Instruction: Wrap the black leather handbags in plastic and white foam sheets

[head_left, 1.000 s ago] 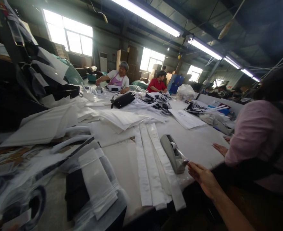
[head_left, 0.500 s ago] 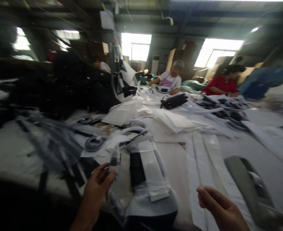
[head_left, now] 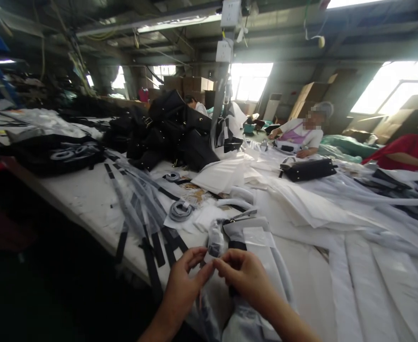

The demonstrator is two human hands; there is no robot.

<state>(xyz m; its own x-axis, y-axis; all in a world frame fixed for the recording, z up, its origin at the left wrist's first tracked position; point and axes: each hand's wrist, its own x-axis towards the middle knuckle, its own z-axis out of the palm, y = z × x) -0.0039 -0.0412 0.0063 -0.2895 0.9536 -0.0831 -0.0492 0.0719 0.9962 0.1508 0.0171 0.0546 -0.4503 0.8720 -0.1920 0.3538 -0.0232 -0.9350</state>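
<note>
My left hand (head_left: 185, 280) and my right hand (head_left: 242, 273) meet at the near edge of the white table (head_left: 88, 199). Both pinch a small clear plastic packet (head_left: 215, 242) with something dark inside. Just behind them lies a black bag wrapped in white paper and clear plastic (head_left: 255, 242). Left of my hands, several black straps in clear sleeves (head_left: 141, 209) fan across the table, and a coiled grey strap (head_left: 180, 210) sits beyond them.
A heap of black bags (head_left: 173, 130) stands at the back, with a black handbag (head_left: 308, 169) to its right. White paper sheets and strips (head_left: 354, 266) cover the right side. Two people sit at the far side: one in white (head_left: 303, 133), one in red (head_left: 408, 149).
The view has swung left, away from the person in pink and the tape dispenser. My right hand came across to join my left hand on the small packet.
</note>
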